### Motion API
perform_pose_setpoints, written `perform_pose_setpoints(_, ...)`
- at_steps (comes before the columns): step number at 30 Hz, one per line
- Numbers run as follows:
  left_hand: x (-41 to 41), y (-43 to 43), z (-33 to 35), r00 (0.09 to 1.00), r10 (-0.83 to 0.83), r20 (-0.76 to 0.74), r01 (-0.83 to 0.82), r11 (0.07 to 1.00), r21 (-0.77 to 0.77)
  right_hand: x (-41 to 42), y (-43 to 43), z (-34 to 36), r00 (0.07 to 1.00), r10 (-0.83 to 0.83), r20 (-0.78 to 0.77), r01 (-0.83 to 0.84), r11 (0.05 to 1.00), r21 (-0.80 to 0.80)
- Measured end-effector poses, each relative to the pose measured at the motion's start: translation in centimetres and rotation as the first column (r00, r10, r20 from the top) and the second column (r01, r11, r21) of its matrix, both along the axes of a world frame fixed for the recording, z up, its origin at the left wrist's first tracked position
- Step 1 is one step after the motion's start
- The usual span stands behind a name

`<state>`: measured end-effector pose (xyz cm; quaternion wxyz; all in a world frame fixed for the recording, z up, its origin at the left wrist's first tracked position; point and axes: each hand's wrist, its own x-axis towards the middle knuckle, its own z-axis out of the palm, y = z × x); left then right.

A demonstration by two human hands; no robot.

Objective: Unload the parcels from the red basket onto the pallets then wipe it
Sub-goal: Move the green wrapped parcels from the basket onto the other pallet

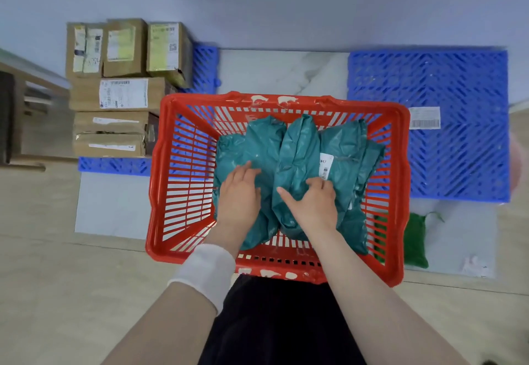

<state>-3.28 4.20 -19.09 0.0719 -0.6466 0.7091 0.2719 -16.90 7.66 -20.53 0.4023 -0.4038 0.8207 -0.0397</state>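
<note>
**Hands on teal parcels (297, 147) in a red basket (160, 193), viewed from above.**

At left, cardboard boxes (114, 90) are stacked on a blue left pallet (114, 165), which is partly hidden by the basket. In the basket, the left hand (237, 193) is laid on the parcels with its fingers nearly straight. Just beside it, the right hand (315, 207) is set with thumb spread and fingers curled over a parcel's fold. The parcels overlap and cannot be counted. At right, the right pallet (458, 136) and a green cloth (415, 241) lie on pale tiled floor (86, 279), against a plain wall.
</note>
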Motion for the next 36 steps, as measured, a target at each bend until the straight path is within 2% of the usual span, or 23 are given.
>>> perform_pose_setpoints(7,0.5,-0.3,-1.4,0.999,0.034,-0.011,-0.033,0.998,0.049,1.2,-1.3,-2.0,0.996,-0.060,-0.063,0.057,0.997,-0.053)
perform_pose_setpoints(11,0.7,0.1,-0.9,0.997,0.051,-0.059,-0.048,0.997,0.053,1.0,-1.7,-1.4,0.999,-0.039,-0.001,0.038,0.998,-0.052)
perform_pose_setpoints(14,1.0,0.4,-0.4,0.990,0.089,-0.112,-0.084,0.995,0.047,0.6,-1.5,-0.3,0.997,-0.040,0.071,0.048,0.992,-0.114)
perform_pose_setpoints(19,0.8,1.4,1.9,0.930,0.268,-0.253,-0.234,0.959,0.157,-1.1,0.4,3.7,0.983,-0.054,0.174,0.091,0.973,-0.211)
perform_pose_setpoints(22,-0.2,1.9,3.8,0.807,0.447,-0.385,-0.340,0.886,0.317,-2.6,1.7,6.2,0.922,-0.115,0.369,0.210,0.951,-0.228)
perform_pose_setpoints(23,-0.7,2.1,4.3,0.725,0.535,-0.434,-0.373,0.835,0.405,-3.1,2.1,7.1,0.881,-0.135,0.454,0.258,0.940,-0.222)
perform_pose_setpoints(25,-1.9,2.5,5.8,0.501,0.731,-0.463,-0.371,0.665,0.649,-4.3,3.0,8.7,0.767,-0.161,0.621,0.352,0.915,-0.197)
perform_pose_setpoints(27,-2.9,3.3,6.6,0.313,0.850,-0.424,-0.262,0.506,0.822,-5.7,4.0,10.0,0.647,-0.152,0.747,0.410,0.896,-0.173)
perform_pose_setpoints(28,-3.5,3.8,7.0,0.262,0.869,-0.420,-0.220,0.478,0.850,-6.5,4.5,10.5,0.596,-0.142,0.790,0.429,0.888,-0.164)
perform_pose_setpoints(31,-5.6,4.9,8.7,0.184,0.887,-0.423,-0.159,0.452,0.878,-9.2,5.8,10.9,0.529,-0.134,0.838,0.456,0.878,-0.148)
perform_pose_setpoints(34,-8.4,5.8,9.9,0.162,0.871,-0.464,-0.243,0.491,0.836,-11.9,7.1,11.4,0.553,-0.175,0.815,0.488,0.860,-0.147)
perform_pose_setpoints(36,-10.6,6.3,10.6,0.165,0.845,-0.509,-0.311,0.534,0.786,-13.9,8.1,11.6,0.492,-0.242,0.836,0.574,0.813,-0.102)
